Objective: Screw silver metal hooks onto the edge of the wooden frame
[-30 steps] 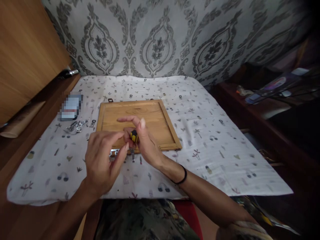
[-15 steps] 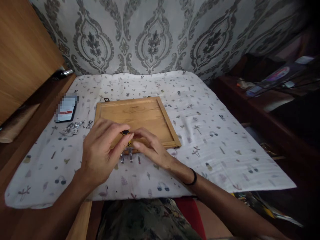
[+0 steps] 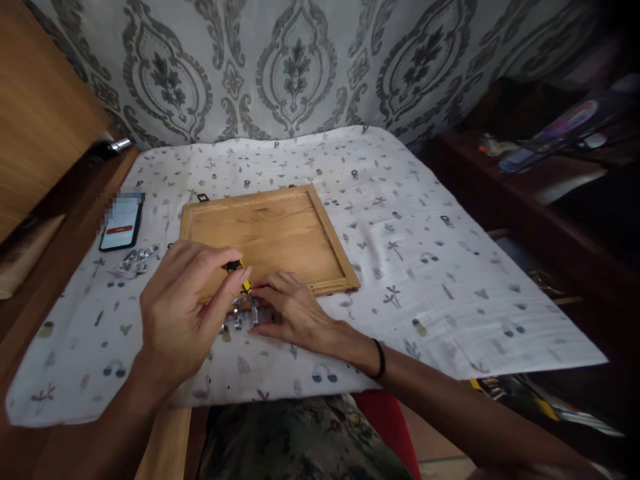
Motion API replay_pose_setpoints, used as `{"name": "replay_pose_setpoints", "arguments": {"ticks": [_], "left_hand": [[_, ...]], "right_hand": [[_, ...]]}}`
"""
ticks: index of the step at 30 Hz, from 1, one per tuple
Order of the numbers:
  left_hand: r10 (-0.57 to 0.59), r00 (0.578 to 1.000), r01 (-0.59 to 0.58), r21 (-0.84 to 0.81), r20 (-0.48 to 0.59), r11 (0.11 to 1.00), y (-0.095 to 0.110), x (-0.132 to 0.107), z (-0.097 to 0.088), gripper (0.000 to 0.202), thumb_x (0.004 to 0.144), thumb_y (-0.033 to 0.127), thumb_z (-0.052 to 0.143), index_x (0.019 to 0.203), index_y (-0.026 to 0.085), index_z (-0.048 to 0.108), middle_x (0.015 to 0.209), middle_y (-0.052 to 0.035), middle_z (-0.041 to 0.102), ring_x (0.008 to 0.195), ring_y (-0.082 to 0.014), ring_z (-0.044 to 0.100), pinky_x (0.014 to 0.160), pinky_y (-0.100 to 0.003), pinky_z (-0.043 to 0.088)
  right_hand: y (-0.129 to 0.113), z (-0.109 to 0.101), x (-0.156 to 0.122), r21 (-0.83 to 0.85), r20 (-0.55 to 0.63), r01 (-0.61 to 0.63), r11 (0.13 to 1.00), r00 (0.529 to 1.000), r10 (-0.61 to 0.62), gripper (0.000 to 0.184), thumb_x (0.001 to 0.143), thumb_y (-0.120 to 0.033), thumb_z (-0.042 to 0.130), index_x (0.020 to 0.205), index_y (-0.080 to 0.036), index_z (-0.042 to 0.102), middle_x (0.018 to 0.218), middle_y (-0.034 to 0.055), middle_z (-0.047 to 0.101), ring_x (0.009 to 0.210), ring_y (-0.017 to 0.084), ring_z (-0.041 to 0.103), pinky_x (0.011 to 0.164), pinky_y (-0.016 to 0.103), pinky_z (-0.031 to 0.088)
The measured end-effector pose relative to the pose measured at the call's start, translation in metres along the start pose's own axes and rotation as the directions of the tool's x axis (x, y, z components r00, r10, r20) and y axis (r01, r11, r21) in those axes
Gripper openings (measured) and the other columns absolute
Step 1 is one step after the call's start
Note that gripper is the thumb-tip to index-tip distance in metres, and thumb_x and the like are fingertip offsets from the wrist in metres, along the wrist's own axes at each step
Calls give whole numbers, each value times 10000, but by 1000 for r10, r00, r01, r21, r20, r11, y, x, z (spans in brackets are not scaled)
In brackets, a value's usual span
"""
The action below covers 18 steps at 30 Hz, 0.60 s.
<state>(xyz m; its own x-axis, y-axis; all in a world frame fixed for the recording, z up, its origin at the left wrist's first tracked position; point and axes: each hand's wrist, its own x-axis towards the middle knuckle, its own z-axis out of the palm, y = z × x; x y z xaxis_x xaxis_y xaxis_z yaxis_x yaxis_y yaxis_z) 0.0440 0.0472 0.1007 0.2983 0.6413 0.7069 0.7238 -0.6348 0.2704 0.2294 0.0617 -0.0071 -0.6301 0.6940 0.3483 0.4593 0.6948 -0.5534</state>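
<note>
A shallow wooden tray-like frame [image 3: 320, 230] lies on a white patterned cloth [image 3: 425, 280]. At its near edge my left hand [image 3: 183, 310] pinches a small screwdriver with a black and yellow handle [image 3: 239, 273], held upright over a metal hinge [image 3: 243, 313]. My right hand [image 3: 293, 313] lies low on the cloth beside the hinge, its fingers stretched out and pressing on the metal piece by the frame's edge. A black band is round my right wrist.
A phone [image 3: 120, 222] lies on the cloth at the left, with a small heap of metal fittings [image 3: 134, 261] just below it. A wooden panel [image 3: 40, 113] stands at the far left. Dark shelving with clutter [image 3: 550, 160] fills the right side.
The screwdriver has passed from my right hand to my left. My right hand has dropped flat onto the cloth by the hinge. The view has shifted a little to the right.
</note>
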Motion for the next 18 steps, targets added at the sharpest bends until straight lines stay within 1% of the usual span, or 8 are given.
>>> {"name": "replay_pose_setpoints", "arguments": {"ticks": [4, 6, 7, 9, 12, 15, 17, 18], "left_hand": [[-75, 997, 76, -48, 12, 996, 4, -4, 0, 86, 947, 171, 634, 1010, 217, 670, 898, -2, 723, 859, -165, 668, 811, -312, 517], [-192, 981, 195, -138, 29, 971, 9, -5, 2, 95, 952, 182, 623, 1017, 225, 675, 952, -1, 737, 891, -158, 681, 824, -296, 528], [-268, 962, 271, -209, 45, 940, 12, -6, 5, 92, 958, 194, 613, 1020, 225, 674, 971, -6, 736, 903, -157, 683, 818, -289, 533], [-407, 909, 408, -390, 90, 825, 18, -6, 12, 95, 977, 223, 578, 1015, 218, 665, 955, -17, 714, 891, -157, 670, 793, -285, 535], [-543, 828, 498, -629, 140, 597, 26, -2, 28, 123, 987, 228, 532, 968, 218, 653, 770, 4, 588, 734, -139, 581, 683, -273, 498], [-651, 749, 492, -762, 123, 421, 35, 4, 40, 135, 968, 198, 531, 873, 223, 623, 629, 34, 426, 571, -117, 418, 531, -246, 379], [-690, 718, 463, -804, 93, 373, 40, 7, 44, 133, 967, 210, 550, 849, 230, 609, 584, 46, 369, 514, -108, 342, 476, -243, 302], [-695, 713, 455, -812, 88, 364, 42, 9, 45, 140, 975, 231, 558, 843, 233, 607, 563, 51, 345, 490, -103, 311, 458, -245, 272]], "right_hand": [[1, 2, 1, 1, 3, -15, 1000, 1000, 15, 596, 792, -531, 819, 1183, -103, 680, 1142, 142, 676, 1082, 290, 593, 934, 440, 491], [2, 3, 1, 2, 4, -22, 1000, 1000, 22, 608, 786, -548, 817, 1185, -109, 684, 1130, 139, 680, 1075, 293, 593, 928, 449, 492], [2, 3, 2, 4, 5, -26, 1000, 1000, 26, 610, 784, -557, 815, 1186, -117, 685, 1129, 137, 681, 1073, 293, 591, 927, 452, 492], [3, 3, 1, 10, 4, -28, 1000, 1000, 28, 603, 786, -562, 811, 1185, -127, 686, 1137, 136, 682, 1076, 293, 586, 930, 449, 490], [3, 4, 1, 18, 0, -27, 999, 1000, 27, 574, 802, -557, 800, 1168, -128, 689, 1133, 131, 685, 1065, 285, 582, 924, 435, 484], [3, 6, 1, 14, -7, -29, 999, 1000, 29, 552, 790, -544, 817, 1139, -134, 696, 1112, 119, 685, 1047, 277, 582, 909, 423, 476], [4, 7, 2, 10, -13, -28, 1000, 1000, 28, 545, 779, -530, 833, 1129, -133, 700, 1108, 112, 683, 1035, 269, 583, 907, 413, 468], [4, 7, 2, 7, -13, -27, 1000, 1000, 27, 537, 781, -529, 832, 1123, -135, 703, 1107, 109, 682, 1025, 265, 584, 905, 407, 465]]}}
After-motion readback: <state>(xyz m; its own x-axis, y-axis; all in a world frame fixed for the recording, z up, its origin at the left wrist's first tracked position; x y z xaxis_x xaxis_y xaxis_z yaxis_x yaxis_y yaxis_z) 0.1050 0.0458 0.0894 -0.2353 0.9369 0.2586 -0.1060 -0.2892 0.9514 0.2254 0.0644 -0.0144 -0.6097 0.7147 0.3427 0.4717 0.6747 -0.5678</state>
